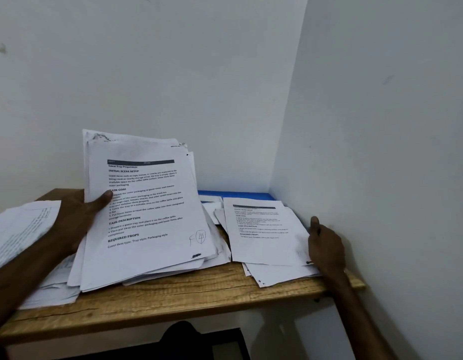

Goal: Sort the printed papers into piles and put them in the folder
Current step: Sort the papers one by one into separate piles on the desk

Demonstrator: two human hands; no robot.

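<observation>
the left hand grips a thick tilted stack of white printed papers, thumb pressed on the front sheet, its fingers hidden behind. the right hand sits at the right edge of a smaller flat pile of printed sheets, thumb raised; whether its fingers hold anything cannot be told. both lie on the light wooden table. the blue flat folder is mostly covered at the back. a blurred paper pile is cut off at the left.

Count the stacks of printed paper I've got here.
3: the held stack, tilted up in the left hand; the far-left pile; the right pile beside the right hand. Loose sheets beneath may form more.
</observation>
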